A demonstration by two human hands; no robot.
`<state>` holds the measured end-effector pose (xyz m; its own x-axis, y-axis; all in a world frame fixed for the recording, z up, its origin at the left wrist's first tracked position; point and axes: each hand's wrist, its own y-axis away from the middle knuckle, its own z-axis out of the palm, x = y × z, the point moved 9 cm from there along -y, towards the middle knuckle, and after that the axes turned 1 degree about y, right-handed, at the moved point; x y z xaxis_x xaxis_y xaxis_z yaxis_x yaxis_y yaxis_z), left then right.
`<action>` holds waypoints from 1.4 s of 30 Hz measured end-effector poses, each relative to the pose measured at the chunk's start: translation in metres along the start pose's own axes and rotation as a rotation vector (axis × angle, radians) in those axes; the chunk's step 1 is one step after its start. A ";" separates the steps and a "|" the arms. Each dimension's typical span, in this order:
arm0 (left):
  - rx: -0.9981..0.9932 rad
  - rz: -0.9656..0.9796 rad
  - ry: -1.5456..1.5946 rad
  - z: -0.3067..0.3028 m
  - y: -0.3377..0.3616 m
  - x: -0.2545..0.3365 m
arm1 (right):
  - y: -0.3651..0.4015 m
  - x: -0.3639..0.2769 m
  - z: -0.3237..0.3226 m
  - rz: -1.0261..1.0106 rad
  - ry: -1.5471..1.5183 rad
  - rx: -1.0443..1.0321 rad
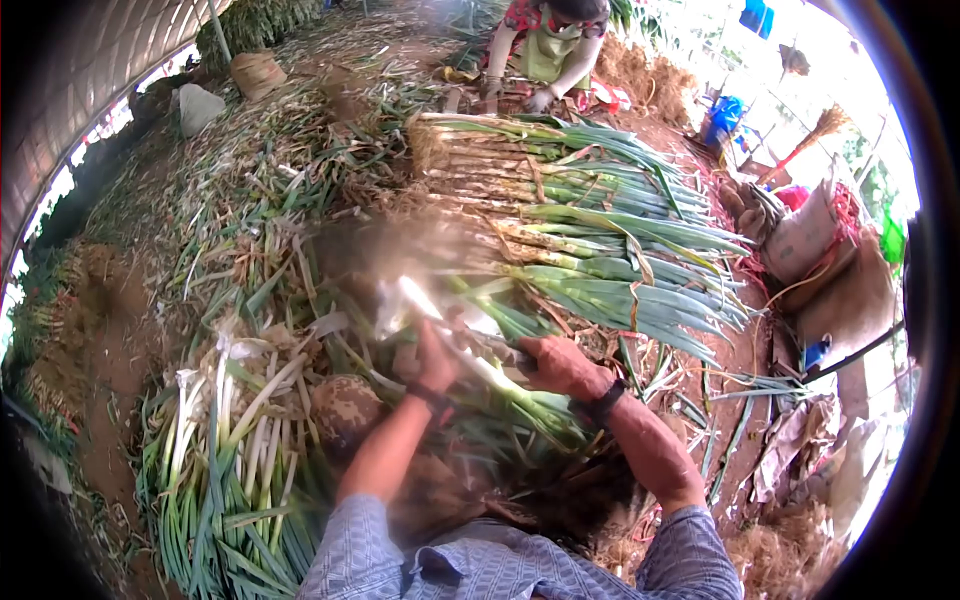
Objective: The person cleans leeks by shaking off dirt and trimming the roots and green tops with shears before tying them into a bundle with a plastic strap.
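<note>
A leek (pixel 490 375), white at one end and green at the other, lies slantwise in front of me. My left hand (pixel 437 355) is closed around its pale part. To the right, my right hand (pixel 565 367) is wrapped round the dark handle of what looks like a knife (pixel 500 350), its greyish blade against the leek; blur hides the edge. Just beyond both hands lies a row of untrimmed leeks (pixel 560 215), roots to the left and green leaves to the right. A pile of cleaned leeks (pixel 225 440) with white stems rests at my left.
Leaf scraps (pixel 260 190) cover the ground at the left and far side. Another person (pixel 550 50) crouches beyond the leek row, hands low. Sacks (pixel 835 250) stand at the right, near a broom (pixel 820 130). Root trimmings (pixel 790 560) lie at the lower right.
</note>
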<state>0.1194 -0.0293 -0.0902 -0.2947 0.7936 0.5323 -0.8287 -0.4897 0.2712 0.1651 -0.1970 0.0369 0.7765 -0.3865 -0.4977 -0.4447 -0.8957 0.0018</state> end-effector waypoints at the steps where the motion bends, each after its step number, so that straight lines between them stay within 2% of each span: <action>1: -0.032 0.014 -0.026 0.005 0.002 0.001 | 0.000 -0.001 -0.003 0.002 -0.029 0.017; 3: -0.103 -0.033 -0.051 0.022 0.009 0.009 | 0.004 -0.003 -0.013 0.011 -0.086 0.056; 6: -0.235 0.005 0.070 0.019 -0.004 0.021 | 0.007 -0.001 -0.024 0.060 -0.123 0.092; 9: 0.069 0.173 -0.090 0.038 0.005 0.060 | 0.008 0.018 -0.011 0.083 -0.066 -0.002; 11: -0.059 0.174 -0.089 0.034 -0.002 0.072 | 0.014 0.030 -0.011 0.114 -0.090 0.025; 12: -0.123 0.173 -0.088 0.032 -0.005 0.077 | 0.016 0.034 -0.014 0.061 -0.080 0.080; 13: -0.016 0.205 -0.015 0.019 -0.011 0.087 | 0.021 0.039 -0.014 0.063 -0.099 0.073; 15: 0.122 0.295 -0.058 -0.004 -0.021 0.098 | 0.027 0.028 -0.025 0.080 -0.129 0.042; 16: 0.155 0.348 -0.176 -0.022 -0.032 0.096 | 0.029 0.032 -0.017 0.078 -0.087 0.005; 17: 0.207 0.325 -0.449 -0.046 -0.036 0.084 | 0.034 0.043 -0.007 0.076 -0.044 -0.033; 18: 0.309 0.289 -0.519 -0.078 -0.045 0.064 | 0.039 0.049 -0.001 0.071 0.001 -0.069; 20: 0.248 0.056 -0.254 -0.122 -0.064 0.017 | 0.046 0.049 0.000 0.084 0.045 -0.136; 21: 0.236 -0.016 -0.226 -0.099 -0.037 0.020 | 0.050 0.050 0.001 0.107 0.070 -0.175; 22: 0.270 0.038 -0.223 -0.116 -0.046 0.022 | 0.055 0.052 0.005 0.130 0.093 -0.218; 24: 0.333 0.163 -0.210 -0.145 -0.069 0.036 | 0.059 0.050 0.003 0.122 0.052 -0.169; 25: 0.422 0.226 -0.115 -0.129 -0.062 0.057 | 0.063 0.050 0.004 0.127 0.046 -0.173; 26: 0.334 0.258 -0.117 -0.111 -0.058 0.082 | 0.066 0.050 0.005 0.129 0.042 -0.179; 28: 0.341 0.369 -0.068 -0.092 -0.050 0.131 | 0.073 0.054 0.012 0.090 0.062 -0.191; 31: 0.461 0.482 -0.229 -0.088 -0.042 0.164 | 0.070 0.052 0.009 0.122 0.107 -0.172; 35: 0.447 0.528 -0.263 -0.086 -0.042 0.190 | 0.065 0.081 0.007 0.240 0.157 -0.127; 38: 0.417 0.626 -0.372 -0.020 0.001 0.252 | 0.065 0.099 0.002 0.332 0.138 -0.096; 39: 0.335 0.711 -0.369 -0.013 0.000 0.288 | 0.066 0.100 -0.002 0.343 0.125 -0.080; 40: 0.293 0.713 -0.423 0.025 0.029 0.309 | 0.067 0.102 -0.005 0.354 0.112 -0.065; 42: 0.355 0.829 -0.506 0.055 0.057 0.375 | 0.069 0.109 -0.008 0.371 0.106 -0.055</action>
<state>-0.0121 0.2205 0.1683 -0.4064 -0.0462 0.9125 -0.2440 -0.9570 -0.1571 0.2222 -0.3029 -0.0104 0.6103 -0.7046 -0.3620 -0.6817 -0.6999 0.2130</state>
